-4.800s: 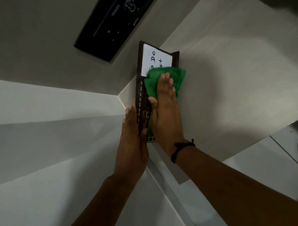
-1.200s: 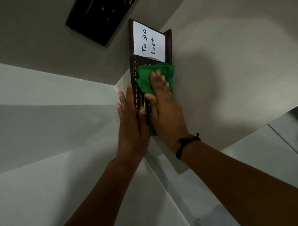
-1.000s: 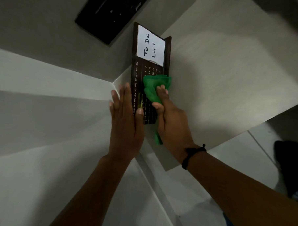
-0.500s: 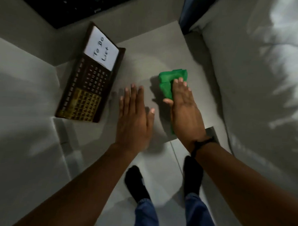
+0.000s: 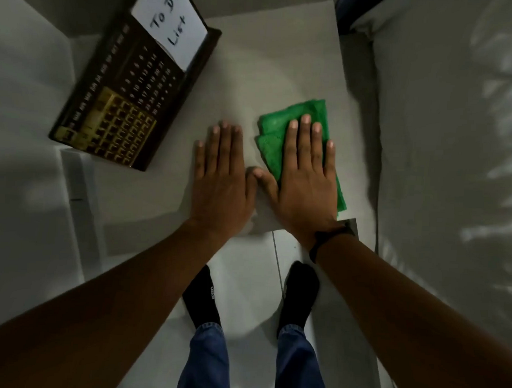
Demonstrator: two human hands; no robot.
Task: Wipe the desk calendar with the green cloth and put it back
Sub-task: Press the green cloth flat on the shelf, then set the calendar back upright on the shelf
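The desk calendar (image 5: 127,88) sits alone at the back left of the table (image 5: 254,61), while the left hand (image 5: 220,174) lies flat and empty and the right hand (image 5: 305,178) presses flat on the green cloth (image 5: 276,127).

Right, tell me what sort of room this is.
Most likely a bedroom. A small pale bedside table stands right against a bed with rumpled white bedding. On it are a desk calendar with a "To Do List" note and a green cloth.
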